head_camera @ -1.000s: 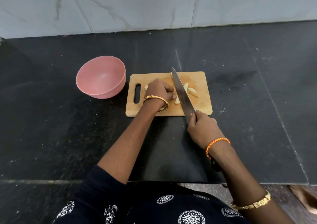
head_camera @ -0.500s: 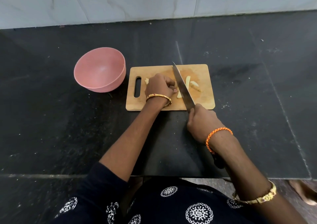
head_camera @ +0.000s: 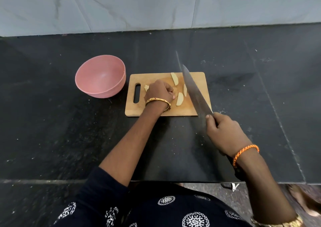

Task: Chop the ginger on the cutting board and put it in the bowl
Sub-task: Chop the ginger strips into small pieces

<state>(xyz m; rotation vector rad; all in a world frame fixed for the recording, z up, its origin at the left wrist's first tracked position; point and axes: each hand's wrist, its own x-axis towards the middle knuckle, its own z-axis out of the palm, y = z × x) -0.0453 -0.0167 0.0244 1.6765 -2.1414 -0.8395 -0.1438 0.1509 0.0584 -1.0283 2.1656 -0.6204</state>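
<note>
While knife point(head_camera: 195, 92) up: ginger point(head_camera: 179, 99) btwn hands.

My left hand point(head_camera: 160, 92) lies knuckles up with its fingers curled under, forearm stretched forward; my right hand point(head_camera: 224, 134) is wrapped tight in a fist with the thumb laid forward, wrist angled toward my body

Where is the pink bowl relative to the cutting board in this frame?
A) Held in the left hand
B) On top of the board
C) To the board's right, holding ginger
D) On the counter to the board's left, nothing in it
D: the pink bowl stands on the black counter left of the cutting board, beside its handle slot, and its inside shows no ginger.
</note>
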